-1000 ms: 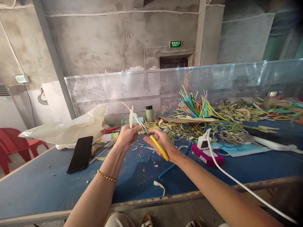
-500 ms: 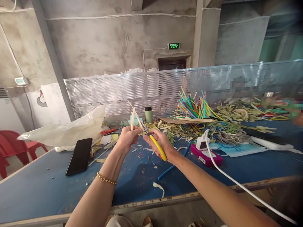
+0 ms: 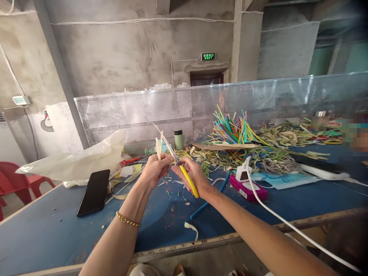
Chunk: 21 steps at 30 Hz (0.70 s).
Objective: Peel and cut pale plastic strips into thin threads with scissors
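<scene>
Pale, straw-coloured strips (image 3: 158, 147) stand up out of my left hand (image 3: 156, 168), whose fingers are pinched around their lower ends. My right hand (image 3: 191, 174) is wrapped round yellow-handled scissors (image 3: 189, 182). Their metal blades point up and left, right beside the strips and close to my left fingertips. Whether the blades touch a strip I cannot tell. Small pale and green scraps lie on the blue table (image 3: 161, 226) beneath both hands, and a curled pale strip (image 3: 192, 230) rests near the front edge.
A black phone (image 3: 93, 193) and a plastic bag (image 3: 77, 157) lie at left. Behind my hands stands a green bottle (image 3: 178, 140). Colourful stems (image 3: 232, 128) and dried strips (image 3: 278, 136) are heaped at right. A white cable (image 3: 276, 216) runs from a magenta box (image 3: 248, 190) past my right forearm.
The whole view has shifted slightly, so most things sit a little further left. Both hands keep their hold on the strips and the scissors, with little other movement.
</scene>
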Available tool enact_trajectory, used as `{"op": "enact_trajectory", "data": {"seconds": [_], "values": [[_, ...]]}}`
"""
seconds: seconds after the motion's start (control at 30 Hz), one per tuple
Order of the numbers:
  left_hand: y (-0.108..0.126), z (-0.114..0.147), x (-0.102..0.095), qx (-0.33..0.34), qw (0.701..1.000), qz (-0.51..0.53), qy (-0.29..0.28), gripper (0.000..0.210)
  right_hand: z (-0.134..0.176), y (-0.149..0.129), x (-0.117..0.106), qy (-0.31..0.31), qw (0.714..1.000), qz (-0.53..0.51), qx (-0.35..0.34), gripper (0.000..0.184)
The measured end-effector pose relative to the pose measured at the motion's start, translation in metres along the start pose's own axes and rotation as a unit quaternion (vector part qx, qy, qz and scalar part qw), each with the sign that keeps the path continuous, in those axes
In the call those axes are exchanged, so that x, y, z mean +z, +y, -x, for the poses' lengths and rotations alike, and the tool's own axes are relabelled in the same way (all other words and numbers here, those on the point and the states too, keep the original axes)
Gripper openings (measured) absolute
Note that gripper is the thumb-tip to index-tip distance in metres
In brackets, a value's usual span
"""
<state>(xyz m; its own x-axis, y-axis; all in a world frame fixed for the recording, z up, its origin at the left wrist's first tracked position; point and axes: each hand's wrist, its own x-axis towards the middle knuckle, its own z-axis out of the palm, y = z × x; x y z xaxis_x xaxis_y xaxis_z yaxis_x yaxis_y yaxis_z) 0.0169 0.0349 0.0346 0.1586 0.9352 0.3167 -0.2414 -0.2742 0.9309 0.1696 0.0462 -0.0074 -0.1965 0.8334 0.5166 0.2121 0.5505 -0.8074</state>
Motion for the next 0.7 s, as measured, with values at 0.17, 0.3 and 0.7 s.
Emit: {"op": "enact_trajectory", "data": {"seconds": [0.17, 0.3, 0.7], "values": [[-0.0008, 0.0002, 0.0, -0.005, 1.0, 0.009, -0.004, 0.025, 0.0025, -0.0051, -0.0004, -0.001, 1.0, -0.007, 0.004, 0.042], [-0.0014, -0.0008, -0.0004, -0.004, 1.0, 0.006, 0.001, 0.024, 0.0026, -0.0031, -0.0008, -0.006, 1.0, -0.015, -0.005, 0.042], [-0.0056, -0.0019, 0.0015, -0.005, 1.0, -0.026, -0.005, 0.018, 0.0016, -0.0061, -0.004, 0.025, 0.998, 0.062, -0.009, 0.039]]}}
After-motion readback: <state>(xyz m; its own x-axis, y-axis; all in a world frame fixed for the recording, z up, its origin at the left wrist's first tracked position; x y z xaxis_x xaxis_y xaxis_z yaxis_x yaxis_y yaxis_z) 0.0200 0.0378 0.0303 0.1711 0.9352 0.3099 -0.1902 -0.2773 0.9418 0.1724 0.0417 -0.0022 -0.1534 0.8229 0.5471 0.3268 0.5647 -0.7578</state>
